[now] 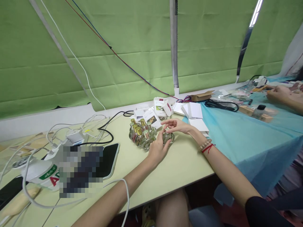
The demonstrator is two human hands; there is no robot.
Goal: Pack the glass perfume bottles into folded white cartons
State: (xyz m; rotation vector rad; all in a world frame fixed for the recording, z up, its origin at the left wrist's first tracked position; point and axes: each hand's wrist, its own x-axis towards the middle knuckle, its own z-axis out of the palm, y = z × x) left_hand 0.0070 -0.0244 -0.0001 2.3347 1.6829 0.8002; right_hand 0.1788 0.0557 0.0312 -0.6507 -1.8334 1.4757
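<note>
My left hand (158,148) is curled around the near left side of a small clear glass bottle (168,136) on the tabletop, thumb across its front. Above that bottle, my right hand (178,126) has bent fingers that come together near the left fingertips; whatever they pinch is hidden. Just left of my hands stands a cluster of rounded glass perfume bottles (139,134), several with shiny gold caps. Behind the cluster lies a white printed box (152,118).
More small white boxes (162,107) and folded white cartons (195,115) lie behind. A phone (110,160), white power strip (58,149), cables and a white container (41,171) occupy the left. Blue sheeting (236,132) covers the right, where another person's hand (280,94) works.
</note>
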